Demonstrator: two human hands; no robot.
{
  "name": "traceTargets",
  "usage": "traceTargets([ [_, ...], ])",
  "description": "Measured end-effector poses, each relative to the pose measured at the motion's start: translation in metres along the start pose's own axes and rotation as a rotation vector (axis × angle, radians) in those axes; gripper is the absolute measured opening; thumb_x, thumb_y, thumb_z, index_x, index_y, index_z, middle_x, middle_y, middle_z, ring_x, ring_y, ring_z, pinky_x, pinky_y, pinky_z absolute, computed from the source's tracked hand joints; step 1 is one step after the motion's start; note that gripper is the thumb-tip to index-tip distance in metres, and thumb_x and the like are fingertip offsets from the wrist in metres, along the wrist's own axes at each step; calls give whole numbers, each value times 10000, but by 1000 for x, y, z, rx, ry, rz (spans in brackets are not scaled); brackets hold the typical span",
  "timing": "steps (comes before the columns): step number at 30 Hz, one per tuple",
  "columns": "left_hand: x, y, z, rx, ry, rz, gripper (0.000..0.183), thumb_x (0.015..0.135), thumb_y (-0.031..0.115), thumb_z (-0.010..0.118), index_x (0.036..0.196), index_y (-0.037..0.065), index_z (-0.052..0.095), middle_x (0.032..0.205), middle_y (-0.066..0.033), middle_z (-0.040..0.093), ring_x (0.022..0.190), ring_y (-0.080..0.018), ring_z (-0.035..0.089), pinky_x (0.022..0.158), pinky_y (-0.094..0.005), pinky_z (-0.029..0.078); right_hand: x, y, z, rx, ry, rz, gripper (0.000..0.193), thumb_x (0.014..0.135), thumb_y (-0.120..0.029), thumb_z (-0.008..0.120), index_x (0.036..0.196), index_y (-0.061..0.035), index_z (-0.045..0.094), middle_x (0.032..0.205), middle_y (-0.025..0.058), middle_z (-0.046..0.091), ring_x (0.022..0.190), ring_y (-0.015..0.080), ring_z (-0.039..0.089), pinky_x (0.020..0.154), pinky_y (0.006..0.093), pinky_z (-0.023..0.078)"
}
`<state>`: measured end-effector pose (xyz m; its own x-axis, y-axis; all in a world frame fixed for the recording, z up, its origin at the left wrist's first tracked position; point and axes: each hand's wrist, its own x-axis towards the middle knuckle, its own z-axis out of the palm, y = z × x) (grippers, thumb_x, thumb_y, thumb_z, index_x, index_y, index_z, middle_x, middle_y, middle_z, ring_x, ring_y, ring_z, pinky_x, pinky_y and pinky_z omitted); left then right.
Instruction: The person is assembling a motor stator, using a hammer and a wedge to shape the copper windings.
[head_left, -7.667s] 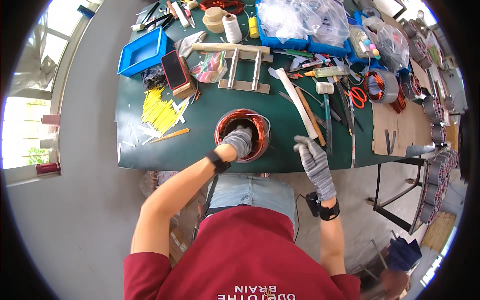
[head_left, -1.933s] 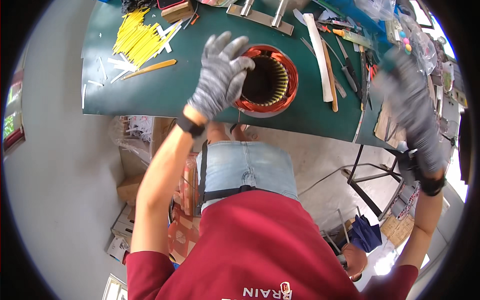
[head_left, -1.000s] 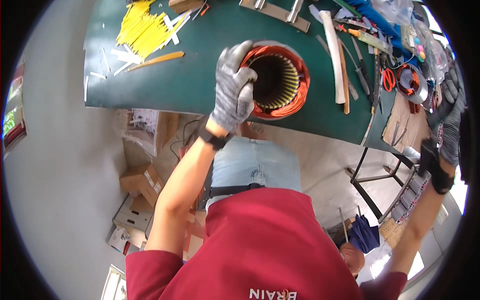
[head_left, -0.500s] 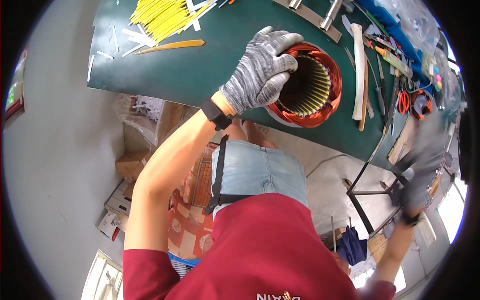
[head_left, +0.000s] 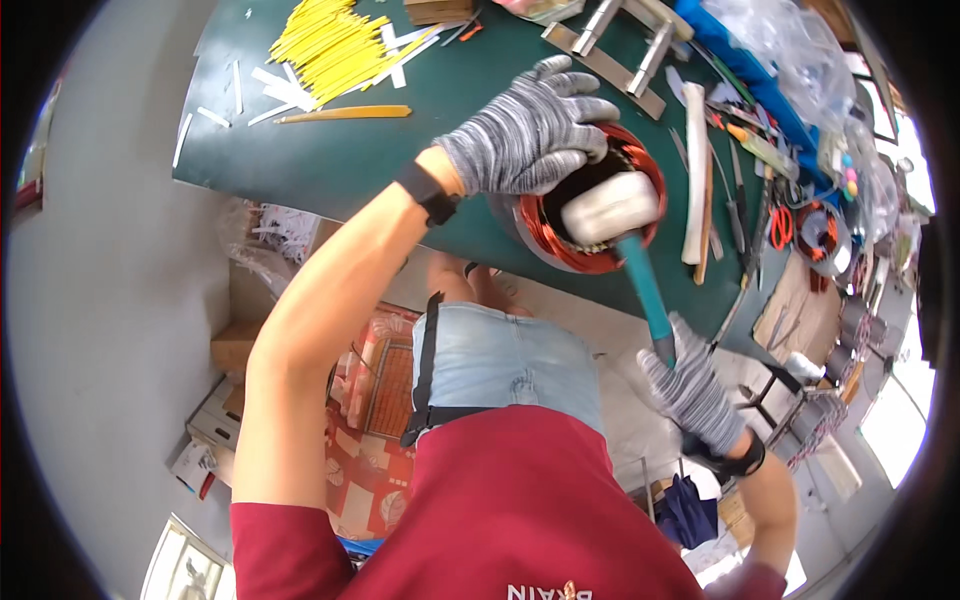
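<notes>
Left hand [head_left: 545,130]: gloved, upper centre of the frame; fingers spread and slightly bent, laid over the upper-left rim of the stator, not closed into a fist. How firmly they press, we cannot tell.

Right hand [head_left: 690,385]: gloved, right of centre; fingers wrapped around the lower end of the mallet's handle.

Mallet [head_left: 614,208]: pale head, teal handle, slightly blurred. We see the head in front of the stator's opening; whether it touches the winding, we cannot tell.

Stator [head_left: 545,236]: one, copper-wound, just right of centre, at the front edge of the green table [head_left: 300,165]; opening toward us.

Nearby stock: yellow strips [head_left: 325,50] in a heap, upper left; metal frame [head_left: 650,60], upper right; white bar [head_left: 694,175] and wooden stick [head_left: 704,225], side by side, right of the stator; red scissors [head_left: 781,228], farther right.

Handling notes, in our judgement: we do best with short, light taps, the mallet's face square to the copper, going evenly round the ring. We steady the rim with the left hand but hold its fingertips clear of the head's path. A glancing blow could nick the wire or slip into the opening; the nearby edge calls for a firm brace.
</notes>
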<state>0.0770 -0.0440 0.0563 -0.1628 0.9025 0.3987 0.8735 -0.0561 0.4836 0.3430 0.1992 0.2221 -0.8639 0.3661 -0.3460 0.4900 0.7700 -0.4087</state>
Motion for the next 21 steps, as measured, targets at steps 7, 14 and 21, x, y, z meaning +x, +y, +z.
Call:
traceTargets([
  [7, -39, 76, 45, -82, 428, -467, 118, 753, 133, 469, 825, 84, 548, 1249, -188, 482, 1203, -396, 388, 1056, -505, 221, 46, 74, -147, 621, 221, 24, 328, 899, -132, 482, 1191, 14, 464, 1195, 32, 515, 991, 144, 521, 817, 268, 452],
  [14, -34, 56, 23, -27, 310, -367, 194, 649, 148, 546, 818, 96, 625, 1230, -168, 505, 1181, -410, 391, 1047, -516, 211, 16, -20, -24, -248, -258, -332, 438, 903, -170, 471, 1296, 4, 385, 1254, 99, 477, 1117, 185, 493, 950, 279, 400],
  [21, -31, 69, 52, -80, 620, -479, 100, 670, 110, 484, 726, 91, 564, 1228, -170, 493, 1179, -392, 378, 1055, -523, 180, 36, 9, -107, -439, 442, -350, 493, 874, -192, 536, 1301, -6, 374, 1255, 100, 463, 1112, 168, 480, 968, 263, 386],
])
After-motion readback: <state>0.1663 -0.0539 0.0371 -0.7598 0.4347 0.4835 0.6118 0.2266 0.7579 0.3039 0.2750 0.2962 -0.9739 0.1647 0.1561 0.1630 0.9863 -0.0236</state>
